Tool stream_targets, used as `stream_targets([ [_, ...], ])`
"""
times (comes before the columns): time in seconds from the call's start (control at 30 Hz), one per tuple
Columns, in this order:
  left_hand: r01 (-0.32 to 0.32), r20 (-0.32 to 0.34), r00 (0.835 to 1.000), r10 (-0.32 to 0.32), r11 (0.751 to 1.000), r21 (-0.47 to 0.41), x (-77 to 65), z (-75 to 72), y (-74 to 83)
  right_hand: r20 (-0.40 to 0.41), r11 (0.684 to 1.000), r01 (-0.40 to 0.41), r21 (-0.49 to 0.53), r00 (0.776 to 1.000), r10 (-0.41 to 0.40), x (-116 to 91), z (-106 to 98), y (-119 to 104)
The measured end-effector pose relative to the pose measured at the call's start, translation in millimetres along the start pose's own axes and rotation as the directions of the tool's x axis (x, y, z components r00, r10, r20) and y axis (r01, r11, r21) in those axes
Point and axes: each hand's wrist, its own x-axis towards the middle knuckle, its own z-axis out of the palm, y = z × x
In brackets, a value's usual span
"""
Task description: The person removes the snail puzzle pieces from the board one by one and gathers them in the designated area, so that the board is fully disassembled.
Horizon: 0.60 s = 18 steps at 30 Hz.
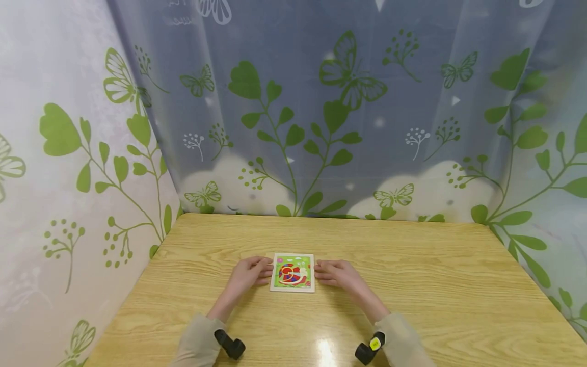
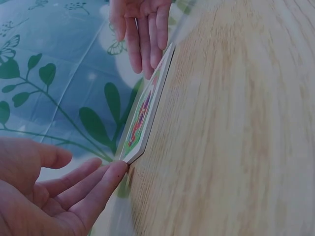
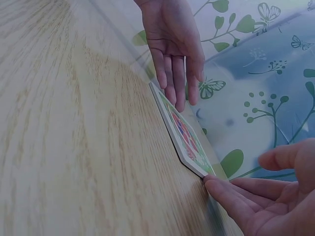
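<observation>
A square, pale-framed picture puzzle lies flat on the wooden table. Its picture is a red and blue snail on a green ground. My left hand is at its left edge, fingers extended, with fingertips right at the frame. On the opposite side my right hand mirrors this, its fingertips right at the right edge. Seen from the left wrist, the puzzle's thin pale side runs between both hands. In the right wrist view a fingertip meets the near corner of the puzzle.
The wooden table stretches out around the puzzle on all sides. Behind it hangs a blue-grey curtain with green leaves and butterflies, and pale patterned cloth closes off the left. Each forearm carries a black wrist camera.
</observation>
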Motion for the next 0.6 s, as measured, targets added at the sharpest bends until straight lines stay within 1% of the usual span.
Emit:
stream_targets([
  [0.1,0.003,0.007,1.000,-0.003,1.000,-0.013,-0.3,2.6,0.3,0.007,1.000,0.003,0.000,1.000,-0.003,-2,-3,0],
  [0.23,0.008,0.020,1.000,-0.008,1.000,-0.001,-0.4,7.2,1.6,0.004,1.000,-0.004,0.009,1.000,0.004,-5,-7,1],
  [0.6,-0.015,0.052,0.999,0.015,1.000,0.008,0.0,20.4,4.2,-0.017,1.000,-0.002,-0.009,1.000,0.002,-14,-22,4],
])
